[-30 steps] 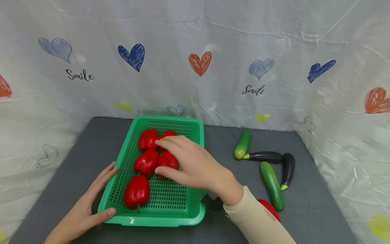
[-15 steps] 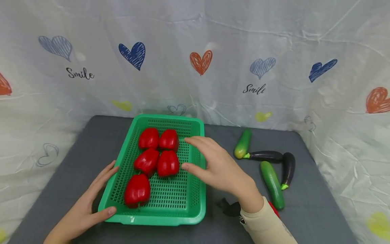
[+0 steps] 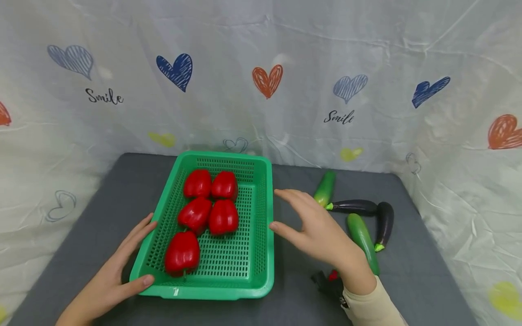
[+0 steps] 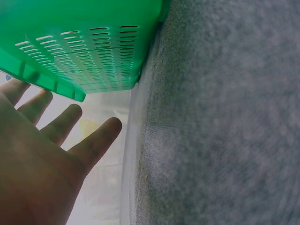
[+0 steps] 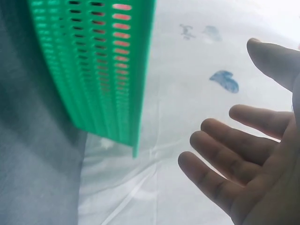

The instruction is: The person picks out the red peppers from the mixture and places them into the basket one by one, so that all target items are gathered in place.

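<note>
Several red bell peppers [image 3: 195, 215] lie in a green perforated basket [image 3: 201, 292] on the grey table. My left hand [image 3: 108, 278] rests at the basket's left rim, its fingers and thumb spread apart; in the left wrist view the fingertips [image 4: 44, 95] reach the rim from outside. Just right of the basket hovers my right hand [image 3: 316, 226], holding nothing, with thumb and fingers apart. The right wrist view shows its fingers [image 5: 220, 154] loosely extended, away from the basket's side wall [image 5: 93, 61].
On the right lie two green cucumbers [image 3: 362, 235] and two dark eggplants [image 3: 355, 207]. A small red patch [image 3: 333, 275] of something shows beside the right wrist, mostly hidden. A white curtain [image 3: 228, 68] with printed hearts hangs behind the table.
My right hand has moved off the peppers and out over the basket's right rim, leaving the peppers in place. The left hand has stayed at the left rim.
</note>
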The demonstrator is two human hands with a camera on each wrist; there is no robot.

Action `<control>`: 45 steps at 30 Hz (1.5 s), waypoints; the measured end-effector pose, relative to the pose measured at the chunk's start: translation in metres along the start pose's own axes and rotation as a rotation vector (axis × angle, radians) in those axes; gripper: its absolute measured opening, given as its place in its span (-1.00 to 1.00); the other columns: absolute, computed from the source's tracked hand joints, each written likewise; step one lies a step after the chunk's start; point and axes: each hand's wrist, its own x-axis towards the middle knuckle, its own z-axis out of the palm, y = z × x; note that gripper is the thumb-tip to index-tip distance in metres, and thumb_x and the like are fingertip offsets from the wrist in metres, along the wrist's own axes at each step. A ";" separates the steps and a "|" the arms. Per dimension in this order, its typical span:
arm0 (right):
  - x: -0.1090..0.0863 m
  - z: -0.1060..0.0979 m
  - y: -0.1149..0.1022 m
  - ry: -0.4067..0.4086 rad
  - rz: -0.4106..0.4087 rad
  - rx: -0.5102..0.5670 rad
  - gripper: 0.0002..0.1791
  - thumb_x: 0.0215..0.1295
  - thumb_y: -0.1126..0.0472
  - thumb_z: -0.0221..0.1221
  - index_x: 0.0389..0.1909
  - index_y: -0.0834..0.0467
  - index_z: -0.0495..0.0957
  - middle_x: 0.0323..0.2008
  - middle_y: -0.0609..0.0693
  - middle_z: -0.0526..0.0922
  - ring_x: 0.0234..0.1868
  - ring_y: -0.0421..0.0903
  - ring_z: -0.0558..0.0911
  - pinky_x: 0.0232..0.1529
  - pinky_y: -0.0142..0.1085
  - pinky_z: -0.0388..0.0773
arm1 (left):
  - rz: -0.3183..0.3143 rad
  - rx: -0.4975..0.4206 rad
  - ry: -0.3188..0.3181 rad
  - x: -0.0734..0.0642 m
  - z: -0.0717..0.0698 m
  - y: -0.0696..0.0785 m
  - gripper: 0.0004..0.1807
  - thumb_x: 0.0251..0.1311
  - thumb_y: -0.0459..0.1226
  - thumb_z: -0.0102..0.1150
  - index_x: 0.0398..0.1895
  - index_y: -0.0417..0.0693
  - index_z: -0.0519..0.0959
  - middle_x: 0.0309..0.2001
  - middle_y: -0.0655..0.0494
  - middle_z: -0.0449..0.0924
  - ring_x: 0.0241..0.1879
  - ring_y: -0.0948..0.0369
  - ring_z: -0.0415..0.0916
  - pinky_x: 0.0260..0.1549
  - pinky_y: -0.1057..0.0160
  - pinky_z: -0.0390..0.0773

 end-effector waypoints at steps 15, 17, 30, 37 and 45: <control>-0.035 -0.004 0.017 -0.011 0.152 -0.062 -0.18 0.52 -0.30 0.30 0.62 0.00 0.40 0.51 -0.07 0.50 0.52 0.03 0.47 0.38 0.17 0.50 | 0.033 -0.019 -0.001 0.005 -0.002 -0.003 0.11 0.20 -0.51 0.38 0.80 0.00 0.07 0.79 0.02 -0.17 0.69 0.23 -0.17 0.31 0.54 0.03; -0.040 -0.003 0.018 -0.013 0.163 -0.068 -0.19 0.52 -0.31 0.30 0.62 0.00 0.40 0.50 -0.09 0.50 0.52 0.03 0.48 0.37 0.17 0.51 | 0.033 -0.020 -0.001 0.006 -0.002 -0.003 0.11 0.20 -0.51 0.37 0.80 0.00 0.07 0.79 0.01 -0.17 0.69 0.24 -0.17 0.30 0.54 0.03; -0.078 0.012 0.029 -0.042 0.225 -0.130 -0.21 0.48 -0.24 0.37 0.58 0.03 0.45 0.46 -0.10 0.53 0.48 -0.02 0.51 0.37 0.08 0.52 | 0.002 -0.007 -0.009 0.004 -0.001 0.002 0.09 0.26 -0.46 0.36 0.81 0.10 0.05 0.80 0.06 -0.17 0.68 0.29 -0.16 0.26 0.56 0.04; -0.097 0.015 0.035 -0.059 0.302 -0.205 -0.24 0.50 -0.21 0.36 0.56 0.09 0.47 0.44 -0.03 0.56 0.46 0.05 0.53 0.34 0.12 0.54 | -0.010 0.025 -0.003 -0.002 -0.001 0.006 0.10 0.28 -0.43 0.37 0.82 0.14 0.03 0.79 0.06 -0.17 0.66 0.35 -0.14 0.22 0.59 0.06; -0.126 0.014 0.047 -0.045 0.408 -0.236 -0.21 0.43 -0.10 0.46 0.54 0.17 0.48 0.43 0.06 0.57 0.40 0.10 0.57 0.26 0.14 0.59 | -0.005 0.030 -0.008 0.000 0.000 0.003 0.09 0.30 -0.43 0.36 0.82 0.14 0.02 0.80 0.06 -0.19 0.67 0.35 -0.15 0.24 0.60 0.07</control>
